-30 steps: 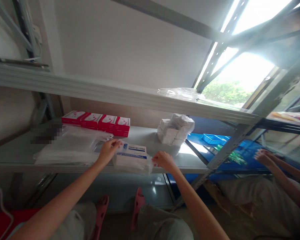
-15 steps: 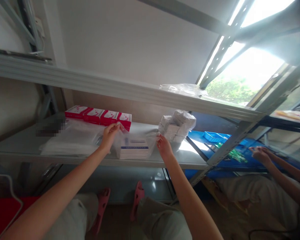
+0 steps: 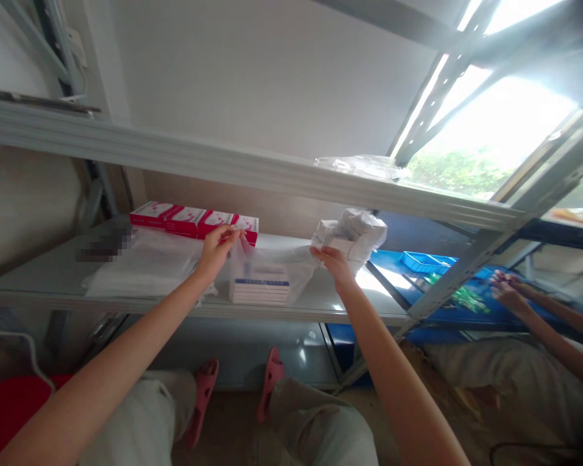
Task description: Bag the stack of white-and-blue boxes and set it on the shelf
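A clear plastic bag (image 3: 298, 275) stands on the shelf with a stack of white boxes (image 3: 261, 289) inside; a blue band marks the top box. My left hand (image 3: 218, 244) pinches the bag's upper left edge. At the opposite upper corner, my right hand (image 3: 333, 261) grips the plastic, which is stretched between both hands. Left of my left hand lies a pile of flat clear plastic bags (image 3: 143, 265). Several red and white boxes (image 3: 187, 221) are lined up behind it. Just beyond my right hand sits a bundle of wrapped white packs (image 3: 359, 230).
A metal shelf beam (image 3: 214, 162) crosses above my hands, with crumpled clear plastic (image 3: 362, 166) on it. A slanting upright (image 3: 459, 275) stands to the right. Past it, another person's hands (image 3: 510, 291) are over a blue surface with a blue tray (image 3: 420, 261).
My right hand has moved right and slightly up, pulling the bag's right corner outward. My left hand has risen a little, with the bag's edge still in its fingers.
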Action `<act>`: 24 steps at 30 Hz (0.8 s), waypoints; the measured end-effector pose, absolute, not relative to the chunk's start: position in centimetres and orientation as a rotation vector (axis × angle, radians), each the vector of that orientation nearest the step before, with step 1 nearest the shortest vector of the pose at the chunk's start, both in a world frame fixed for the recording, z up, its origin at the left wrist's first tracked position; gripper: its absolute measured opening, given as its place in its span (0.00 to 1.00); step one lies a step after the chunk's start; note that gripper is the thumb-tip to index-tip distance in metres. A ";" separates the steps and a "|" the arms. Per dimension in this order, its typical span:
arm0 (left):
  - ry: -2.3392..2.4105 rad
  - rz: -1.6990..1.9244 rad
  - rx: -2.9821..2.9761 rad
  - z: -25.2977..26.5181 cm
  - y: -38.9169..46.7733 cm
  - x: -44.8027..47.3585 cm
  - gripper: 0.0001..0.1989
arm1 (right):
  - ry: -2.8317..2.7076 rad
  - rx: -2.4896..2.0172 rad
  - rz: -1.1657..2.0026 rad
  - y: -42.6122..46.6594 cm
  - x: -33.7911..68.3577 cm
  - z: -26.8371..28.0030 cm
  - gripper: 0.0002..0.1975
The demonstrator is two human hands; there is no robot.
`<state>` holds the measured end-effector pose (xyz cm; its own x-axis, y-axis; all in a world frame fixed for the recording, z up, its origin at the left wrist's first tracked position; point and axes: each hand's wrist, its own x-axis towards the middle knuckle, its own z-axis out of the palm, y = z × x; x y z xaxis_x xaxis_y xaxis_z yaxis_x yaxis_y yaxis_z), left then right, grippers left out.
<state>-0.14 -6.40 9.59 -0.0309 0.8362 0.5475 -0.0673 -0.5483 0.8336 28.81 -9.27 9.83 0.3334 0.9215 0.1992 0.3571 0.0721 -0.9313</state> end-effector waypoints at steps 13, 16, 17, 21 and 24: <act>0.726 1.364 1.652 9.8 -3.5 1.5 0.11 | -1.470 -0.911 0.972 -8.6 20.9 8.5 0.33; 0.742 1.207 2.133 10.9 -4.4 2.8 0.04 | -1.628 -0.895 1.044 -7.0 19.0 8.1 0.25; 0.767 1.171 2.283 11.3 -4.6 3.2 0.04 | -1.651 -0.915 1.034 -6.3 18.4 8.0 0.18; 0.744 1.067 2.545 12.0 -4.4 3.0 0.03 | -1.561 -0.980 0.916 -4.5 17.0 7.3 0.11; 0.681 1.053 2.394 11.0 -3.3 2.0 0.11 | -1.537 -0.956 0.928 -4.1 16.9 6.8 0.15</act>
<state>2.04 -3.32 11.01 0.5895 0.5911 0.5506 0.2597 -0.7841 0.5637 16.91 -4.15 6.76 -0.1273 0.9219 0.3658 0.1063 0.3793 -0.9191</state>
